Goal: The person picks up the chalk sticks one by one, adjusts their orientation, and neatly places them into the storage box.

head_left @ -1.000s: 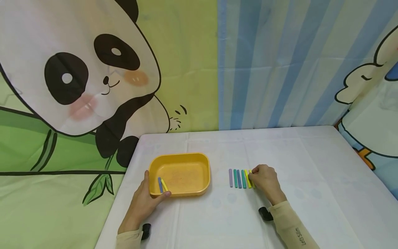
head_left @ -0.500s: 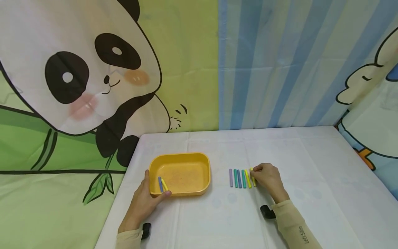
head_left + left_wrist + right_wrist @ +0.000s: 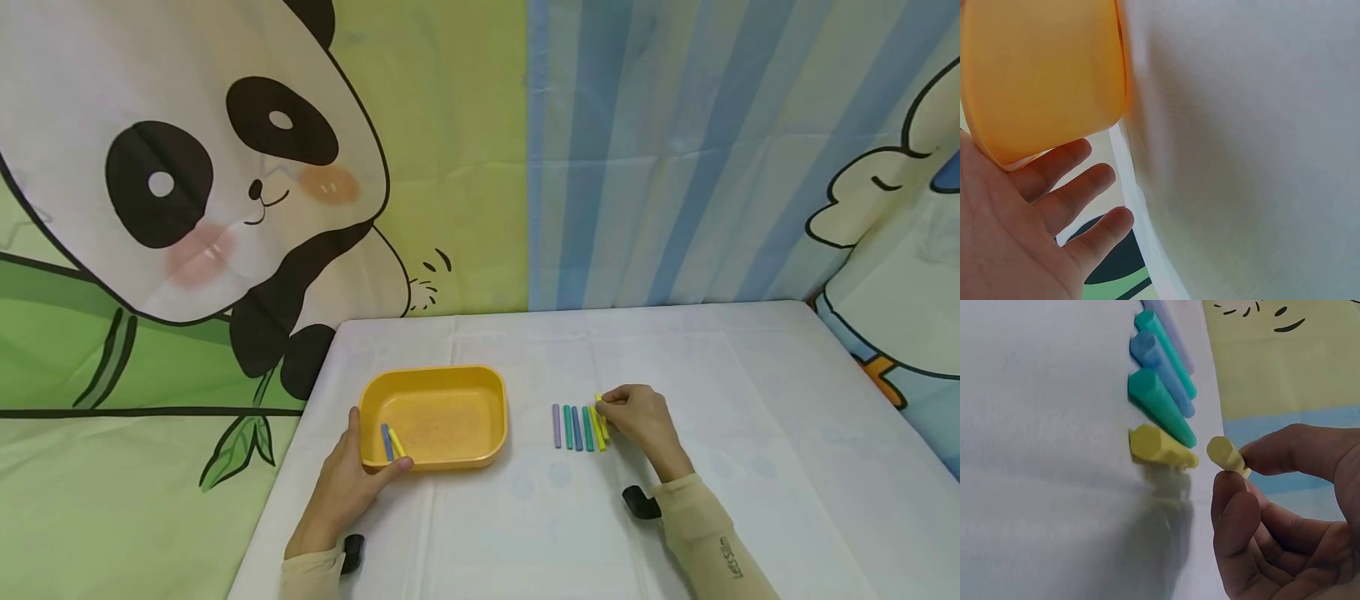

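Right thumb and fingers of the right hand [image 3: 641, 421] pinch a yellow stick [image 3: 1222, 451] at the right end of the stick row [image 3: 577, 428], mid-desk. Left hand [image 3: 341, 492], fingers spread, touches the tray [image 3: 450, 425] near the desk's left edge. White cloth [image 3: 750, 450]; panda backdrop [image 3: 450, 167] beyond far edge. Near edge cut off; held stick's far end hidden.

Yellow-green backdrop [image 3: 457, 125] at left — large panda print [image 3: 247, 183], green leaves [image 3: 238, 454] below it. Blue-striped panel [image 3: 675, 150] alongside; white cartoon figure [image 3: 900, 292] far right — cut off by frame edge. White tablecloth [image 3: 750, 400], creased.
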Motion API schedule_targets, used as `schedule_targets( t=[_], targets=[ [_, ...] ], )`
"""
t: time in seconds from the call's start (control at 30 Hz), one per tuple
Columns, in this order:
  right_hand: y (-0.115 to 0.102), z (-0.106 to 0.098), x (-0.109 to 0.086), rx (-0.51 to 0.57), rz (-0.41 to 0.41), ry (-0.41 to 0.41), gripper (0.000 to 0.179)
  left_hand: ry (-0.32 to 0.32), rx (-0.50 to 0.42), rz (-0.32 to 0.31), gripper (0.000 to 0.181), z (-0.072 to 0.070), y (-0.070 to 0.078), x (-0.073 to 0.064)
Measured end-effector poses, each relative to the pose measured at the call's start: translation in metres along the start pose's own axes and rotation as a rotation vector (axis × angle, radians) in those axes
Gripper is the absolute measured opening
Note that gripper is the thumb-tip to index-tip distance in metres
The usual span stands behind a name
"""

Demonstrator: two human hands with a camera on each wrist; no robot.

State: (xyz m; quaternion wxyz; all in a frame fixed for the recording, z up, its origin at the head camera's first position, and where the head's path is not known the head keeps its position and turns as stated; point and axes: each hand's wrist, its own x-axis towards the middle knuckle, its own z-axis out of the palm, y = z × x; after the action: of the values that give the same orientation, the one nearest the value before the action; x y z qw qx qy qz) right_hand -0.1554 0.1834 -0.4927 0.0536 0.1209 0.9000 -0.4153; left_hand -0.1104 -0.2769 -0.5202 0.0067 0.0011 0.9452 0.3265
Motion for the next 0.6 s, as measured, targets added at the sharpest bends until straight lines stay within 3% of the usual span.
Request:
schedule_targets(
  t=[0.37, 0.6],
  targets=[
    [-0.023, 0.009, 0.003, 0.087, -0.031, -0.036, 0.027, -0.002, -0.005, -0.007, 0.133, 0.0, 0.001, -0.001],
    [-0.047, 0.018, 0.001, 0.186, -0.067, -0.11, 0.024, 0.006, -0.002, 0.004, 0.134, 0.001, 0.0, 0.0]
  ],
)
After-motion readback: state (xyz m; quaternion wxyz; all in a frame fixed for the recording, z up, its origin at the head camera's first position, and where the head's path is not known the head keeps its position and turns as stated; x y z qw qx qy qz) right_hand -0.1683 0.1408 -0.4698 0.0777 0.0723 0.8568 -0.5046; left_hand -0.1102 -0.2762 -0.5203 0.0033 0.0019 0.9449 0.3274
